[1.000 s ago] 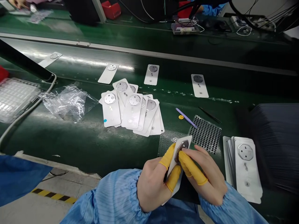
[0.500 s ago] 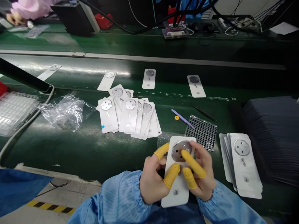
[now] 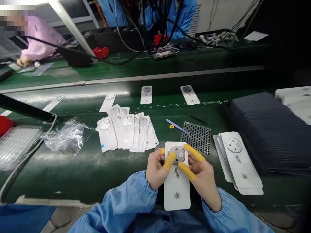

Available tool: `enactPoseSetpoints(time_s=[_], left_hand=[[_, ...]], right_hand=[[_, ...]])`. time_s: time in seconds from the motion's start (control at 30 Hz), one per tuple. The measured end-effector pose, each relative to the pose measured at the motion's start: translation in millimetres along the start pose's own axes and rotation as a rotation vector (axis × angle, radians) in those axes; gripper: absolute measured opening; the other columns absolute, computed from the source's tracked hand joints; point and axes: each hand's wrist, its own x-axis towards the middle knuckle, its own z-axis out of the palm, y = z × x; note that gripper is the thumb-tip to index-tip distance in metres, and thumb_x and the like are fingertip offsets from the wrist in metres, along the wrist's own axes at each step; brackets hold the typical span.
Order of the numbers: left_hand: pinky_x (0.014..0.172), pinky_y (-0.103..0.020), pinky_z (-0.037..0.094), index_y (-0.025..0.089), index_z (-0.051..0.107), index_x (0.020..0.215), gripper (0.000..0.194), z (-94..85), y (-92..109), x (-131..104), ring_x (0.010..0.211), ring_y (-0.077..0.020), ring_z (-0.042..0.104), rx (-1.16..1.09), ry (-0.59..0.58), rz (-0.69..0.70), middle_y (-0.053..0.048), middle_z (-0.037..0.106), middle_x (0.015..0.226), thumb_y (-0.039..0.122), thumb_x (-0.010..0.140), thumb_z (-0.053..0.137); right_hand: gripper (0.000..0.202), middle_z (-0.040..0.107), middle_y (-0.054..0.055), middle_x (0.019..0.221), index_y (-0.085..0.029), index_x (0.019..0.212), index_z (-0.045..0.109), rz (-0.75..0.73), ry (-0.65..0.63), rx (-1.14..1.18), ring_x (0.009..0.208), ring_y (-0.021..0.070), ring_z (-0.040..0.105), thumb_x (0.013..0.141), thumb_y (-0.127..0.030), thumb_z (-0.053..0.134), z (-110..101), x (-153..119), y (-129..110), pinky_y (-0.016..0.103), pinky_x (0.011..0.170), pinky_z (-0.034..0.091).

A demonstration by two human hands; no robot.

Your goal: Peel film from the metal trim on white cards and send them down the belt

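Between both hands I hold a white phone back cover (image 3: 177, 184) with a silver octagonal camera plate near its top. My left hand (image 3: 156, 170), in yellow finger cots, grips the left edge with its thumb on the plate. Yellow cots also cover fingers of my right hand (image 3: 202, 174), which pinches the upper right edge, thumb below the plate. Just beyond lies a sheet of black dots (image 3: 195, 137), with purple tweezers (image 3: 177, 126) overlapping its corner and a small yellow disc (image 3: 171, 127) beside them. Dark tweezers (image 3: 197, 118) rest farther back.
Loose covers (image 3: 126, 132) lie in a pile left of centre, near crumpled clear plastic (image 3: 68, 136). To the right are a stack of covers (image 3: 243, 165) and a dark slotted tray (image 3: 257, 129). Several single covers (image 3: 146, 95) lie farther back. A co-worker in pink (image 3: 43, 35) sits across.
My right index finger has moved off the camera plate to the cover's upper right edge. My left thumb has shifted up onto the plate. The camera view has tilted up.
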Motion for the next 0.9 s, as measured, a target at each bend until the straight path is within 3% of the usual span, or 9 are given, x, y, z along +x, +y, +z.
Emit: enactPoseSetpoints(time_s=[0.17, 0.3, 0.37, 0.47, 0.53, 0.63, 0.7, 0.77, 0.9], left_hand=[[0.058, -0.025, 0.053, 0.014, 0.059, 0.106, 0.041, 26.8, -8, -1, 0.067, -0.0171, 0.067, 0.105, -0.186, -0.029, -0.006, 0.072, 0.083, 0.050, 0.088, 0.054], [0.053, -0.024, 0.052, 0.015, 0.058, 0.116, 0.042, 45.2, 13, 29, 0.060, -0.0167, 0.066, 0.597, -0.394, 0.144, -0.002, 0.071, 0.069, 0.047, 0.093, 0.043], [0.058, -0.026, 0.054, 0.014, 0.054, 0.125, 0.044, 55.3, 33, 74, 0.061, -0.0178, 0.068, 0.911, -0.425, 0.275, -0.002, 0.071, 0.069, 0.041, 0.092, 0.045], [0.088, -0.036, 0.051, 0.010, 0.054, 0.125, 0.041, 65.4, 66, 171, 0.095, -0.0257, 0.067, 1.145, -0.246, 0.387, -0.012, 0.072, 0.100, 0.031, 0.090, 0.051], [0.105, -0.044, 0.037, 0.006, 0.045, 0.133, 0.052, 67.3, 81, 241, 0.124, -0.0324, 0.050, 1.177, -0.150, 0.399, -0.020, 0.056, 0.130, 0.027, 0.087, 0.055], [0.109, -0.059, 0.021, 0.000, 0.033, 0.139, 0.079, 65.9, 84, 322, 0.140, -0.0438, 0.019, 1.183, -0.103, 0.340, -0.029, 0.023, 0.151, 0.032, 0.077, 0.070], [0.106, -0.068, 0.015, 0.001, 0.031, 0.140, 0.090, 64.0, 74, 355, 0.140, -0.0470, 0.014, 1.164, -0.124, 0.283, -0.031, 0.022, 0.150, 0.034, 0.070, 0.077], [0.106, -0.068, 0.011, 0.004, 0.029, 0.141, 0.092, 62.1, 59, 373, 0.139, -0.0439, 0.020, 1.130, -0.152, 0.241, -0.028, 0.032, 0.147, 0.031, 0.069, 0.078], [0.112, -0.055, 0.014, 0.007, 0.022, 0.145, 0.099, 61.0, 40, 390, 0.139, -0.0384, 0.023, 1.021, -0.112, 0.202, -0.024, 0.032, 0.147, 0.023, 0.066, 0.080]], right_hand=[[0.041, 0.071, 0.009, 0.107, -0.020, 0.120, 0.056, -0.075, 0.145, -0.176, 0.097, 0.0247, 0.069, 0.081, -0.028, 0.067, -24, -4, 2, 0.036, 0.081, 0.061], [0.044, 0.071, 0.009, 0.107, -0.021, 0.121, 0.059, -0.204, 0.378, -0.546, 0.093, 0.0247, 0.071, 0.079, -0.027, 0.069, -69, -7, -16, 0.032, 0.074, 0.063], [0.046, 0.072, 0.009, 0.105, -0.022, 0.123, 0.059, -0.299, 0.501, -0.682, 0.091, 0.0261, 0.071, 0.078, -0.028, 0.070, -104, 0, -28, 0.030, 0.067, 0.064], [0.049, 0.074, 0.009, 0.099, -0.020, 0.128, 0.054, -0.297, 0.419, -0.819, 0.085, 0.0251, 0.072, 0.082, -0.034, 0.065, -158, 25, -36, 0.029, 0.064, 0.063], [0.048, 0.072, 0.009, 0.104, -0.019, 0.127, 0.054, -0.302, 0.323, -0.971, 0.088, 0.0254, 0.072, 0.084, -0.041, 0.061, -186, 43, -35, 0.032, 0.069, 0.063], [0.043, 0.059, 0.013, 0.128, -0.020, 0.121, 0.059, -0.426, 0.232, -1.209, 0.110, 0.0308, 0.063, 0.086, -0.044, 0.057, -213, 52, -27, 0.044, 0.089, 0.057], [0.041, 0.043, 0.014, 0.144, -0.020, 0.124, 0.056, -0.447, 0.163, -1.313, 0.126, 0.0345, 0.049, 0.089, -0.040, 0.051, -221, 39, -25, 0.053, 0.101, 0.047], [0.045, 0.031, 0.011, 0.151, -0.023, 0.133, 0.047, -0.398, 0.095, -1.370, 0.134, 0.0346, 0.038, 0.090, -0.034, 0.048, -220, 15, -28, 0.055, 0.109, 0.038], [0.057, 0.044, 0.009, 0.143, -0.024, 0.142, 0.038, -0.352, 0.054, -1.295, 0.126, 0.0310, 0.049, 0.087, -0.033, 0.051, -182, -23, -43, 0.045, 0.108, 0.043]])
